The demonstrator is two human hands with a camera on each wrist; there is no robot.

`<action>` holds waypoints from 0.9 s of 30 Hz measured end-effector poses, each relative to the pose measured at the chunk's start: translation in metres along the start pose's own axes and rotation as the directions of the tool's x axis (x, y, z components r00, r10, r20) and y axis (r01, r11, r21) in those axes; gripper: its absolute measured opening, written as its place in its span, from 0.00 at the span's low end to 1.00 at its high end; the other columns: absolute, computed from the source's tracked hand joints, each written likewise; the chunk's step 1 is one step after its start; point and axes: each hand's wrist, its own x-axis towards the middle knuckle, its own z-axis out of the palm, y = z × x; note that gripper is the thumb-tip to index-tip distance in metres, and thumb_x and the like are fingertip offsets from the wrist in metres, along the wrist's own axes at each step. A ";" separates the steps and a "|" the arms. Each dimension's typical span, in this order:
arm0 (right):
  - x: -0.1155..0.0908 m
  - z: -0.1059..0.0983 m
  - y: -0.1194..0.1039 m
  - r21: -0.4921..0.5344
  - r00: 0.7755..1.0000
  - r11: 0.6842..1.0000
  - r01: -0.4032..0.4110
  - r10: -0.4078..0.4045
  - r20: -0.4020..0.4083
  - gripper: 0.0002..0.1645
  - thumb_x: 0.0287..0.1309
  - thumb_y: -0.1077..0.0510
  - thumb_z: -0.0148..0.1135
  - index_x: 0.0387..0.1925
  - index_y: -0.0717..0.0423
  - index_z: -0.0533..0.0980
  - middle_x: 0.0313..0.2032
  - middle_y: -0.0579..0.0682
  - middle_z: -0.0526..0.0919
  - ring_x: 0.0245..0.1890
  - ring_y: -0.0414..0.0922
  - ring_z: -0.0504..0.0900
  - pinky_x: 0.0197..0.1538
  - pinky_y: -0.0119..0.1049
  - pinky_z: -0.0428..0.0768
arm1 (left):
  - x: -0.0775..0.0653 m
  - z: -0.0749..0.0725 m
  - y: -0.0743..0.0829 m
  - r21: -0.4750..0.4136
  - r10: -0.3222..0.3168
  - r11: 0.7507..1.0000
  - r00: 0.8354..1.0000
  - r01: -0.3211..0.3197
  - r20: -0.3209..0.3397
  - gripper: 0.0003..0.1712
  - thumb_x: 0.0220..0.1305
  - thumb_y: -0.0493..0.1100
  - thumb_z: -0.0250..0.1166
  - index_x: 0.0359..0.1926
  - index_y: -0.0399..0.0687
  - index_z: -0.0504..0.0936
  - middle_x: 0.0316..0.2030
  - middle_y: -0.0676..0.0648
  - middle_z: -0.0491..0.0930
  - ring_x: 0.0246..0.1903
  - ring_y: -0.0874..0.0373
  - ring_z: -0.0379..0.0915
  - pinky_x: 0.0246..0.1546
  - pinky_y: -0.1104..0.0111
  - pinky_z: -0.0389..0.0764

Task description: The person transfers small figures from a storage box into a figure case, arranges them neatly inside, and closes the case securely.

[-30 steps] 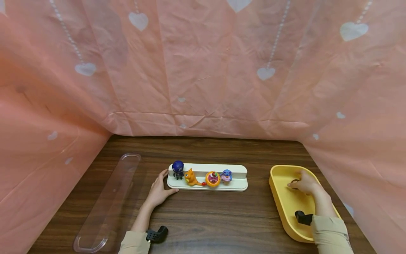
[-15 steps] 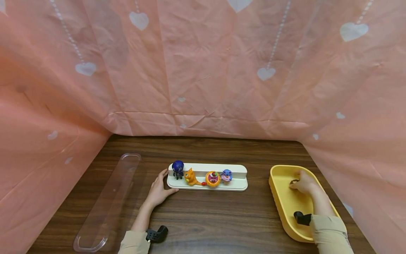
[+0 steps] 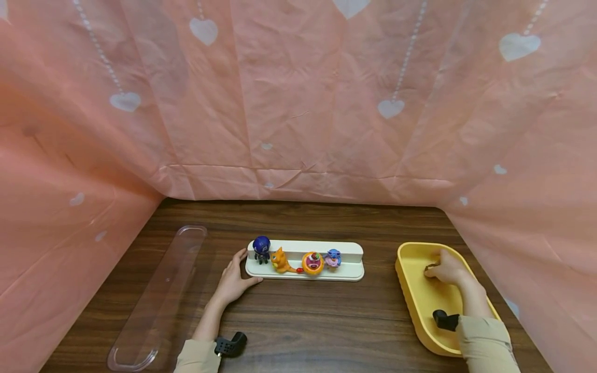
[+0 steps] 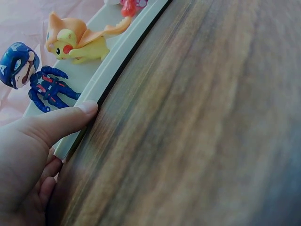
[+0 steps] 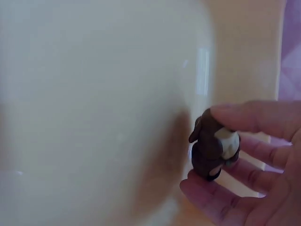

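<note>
In the head view a white display stand (image 3: 303,275) holds a row of toys: a blue-helmeted figurine (image 3: 262,247), an orange-and-yellow figurine (image 3: 280,260) with a tail, a round orange dessert-like toy (image 3: 313,263) and a small blue figurine (image 3: 333,257). My left hand (image 3: 233,281) grips the stand's left end; its thumb (image 4: 70,121) lies on the front rim and other fingers sit around the end. My right hand (image 3: 449,268) is inside a yellow bin (image 3: 412,305). Between thumb and fingers it pinches a small brown figurine (image 5: 211,146) with a cream patch, close over the bin's floor.
A long clear plastic cover (image 3: 163,290) lies on the wooden table (image 3: 317,321) left of my left arm. Pink fabric (image 3: 298,103) with white hearts closes off the back and both sides. Each wrist wears a black camera strap (image 3: 230,344).
My right hand turns the brown figurine slightly within its fingers inside the bin. The left hand, the stand and its toys stay where they were.
</note>
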 end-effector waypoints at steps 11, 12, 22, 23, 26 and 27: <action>-0.005 -0.010 -0.010 0.005 0.999 1.000 -0.015 0.015 -0.048 0.40 0.56 0.56 0.63 0.61 0.78 0.60 0.48 0.71 0.73 0.44 0.60 0.75 0.44 0.49 0.75 | -0.001 -0.001 0.002 0.007 0.004 1.000 1.000 -0.004 -0.002 0.55 0.51 0.46 0.77 0.71 0.31 0.54 0.67 0.31 0.65 0.68 0.33 0.55 0.65 0.40 0.53; -0.006 -0.011 -0.011 0.006 0.998 1.000 -0.015 0.015 -0.055 0.40 0.57 0.55 0.63 0.61 0.77 0.60 0.49 0.71 0.72 0.45 0.61 0.75 0.44 0.49 0.75 | -0.001 -0.001 0.002 0.006 0.004 1.000 1.000 -0.004 -0.003 0.55 0.51 0.46 0.77 0.71 0.31 0.54 0.67 0.31 0.65 0.68 0.33 0.54 0.65 0.40 0.53; -0.011 -0.016 -0.016 0.055 0.985 0.996 0.075 -0.065 -0.158 0.38 0.59 0.57 0.65 0.63 0.75 0.61 0.50 0.71 0.71 0.48 0.65 0.75 0.43 0.49 0.74 | -0.001 -0.001 0.003 0.000 -0.007 1.000 1.000 0.007 0.007 0.55 0.52 0.46 0.77 0.71 0.31 0.53 0.67 0.31 0.64 0.68 0.33 0.54 0.65 0.40 0.51; -0.011 -0.016 -0.016 0.061 0.983 0.994 0.087 -0.076 -0.168 0.38 0.59 0.58 0.65 0.63 0.74 0.61 0.51 0.71 0.71 0.48 0.65 0.74 0.43 0.50 0.74 | -0.001 -0.001 0.003 -0.003 -0.008 1.000 1.000 0.008 0.007 0.55 0.52 0.46 0.77 0.71 0.31 0.53 0.68 0.31 0.64 0.68 0.33 0.53 0.66 0.40 0.51; -0.011 -0.018 -0.017 0.073 0.977 0.991 0.115 -0.099 -0.191 0.38 0.60 0.57 0.64 0.64 0.73 0.61 0.51 0.71 0.70 0.51 0.68 0.71 0.46 0.54 0.73 | -0.001 -0.001 0.003 -0.002 -0.009 1.000 1.000 0.009 0.006 0.55 0.52 0.46 0.77 0.71 0.32 0.53 0.68 0.31 0.64 0.68 0.33 0.53 0.65 0.40 0.51; -0.010 -0.018 -0.017 0.073 0.974 0.990 0.122 -0.105 -0.201 0.38 0.60 0.57 0.64 0.65 0.73 0.61 0.52 0.71 0.70 0.51 0.68 0.71 0.47 0.56 0.73 | -0.001 -0.001 0.003 0.000 -0.010 1.000 1.000 0.010 0.005 0.55 0.52 0.46 0.77 0.71 0.32 0.53 0.68 0.31 0.64 0.68 0.33 0.53 0.65 0.40 0.51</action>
